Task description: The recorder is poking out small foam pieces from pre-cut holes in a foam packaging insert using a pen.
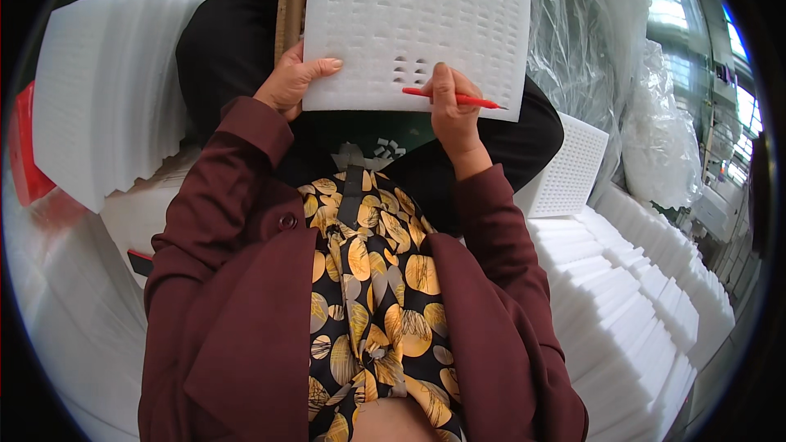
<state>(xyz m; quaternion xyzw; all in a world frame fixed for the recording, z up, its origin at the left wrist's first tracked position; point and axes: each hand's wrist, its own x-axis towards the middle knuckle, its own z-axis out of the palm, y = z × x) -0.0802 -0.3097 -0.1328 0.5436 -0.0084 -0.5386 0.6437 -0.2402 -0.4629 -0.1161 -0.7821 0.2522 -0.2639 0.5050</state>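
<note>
A white foam sheet (360, 86) with rows of small slots lies across my lap. Several slots near its lower edge show as dark open holes (409, 70); the others look filled with white. My left hand (293, 82) grips the sheet's left edge, thumb on top and fingers underneath. In my right hand (455, 115) is a red pen (481, 102), held crosswise over the sheet's lower right part. Its thin dark tip points right and its blunt end points left, just below the open holes.
Small white foam bits (388, 147) lie below the sheet. White foam sheets (106, 90) stand stacked at left beside a red object (31, 147). More stacks (614, 303) fill the right, with a perforated block (571, 165) and clear plastic bags (659, 131). Brown cardboard (292, 12) borders the sheet.
</note>
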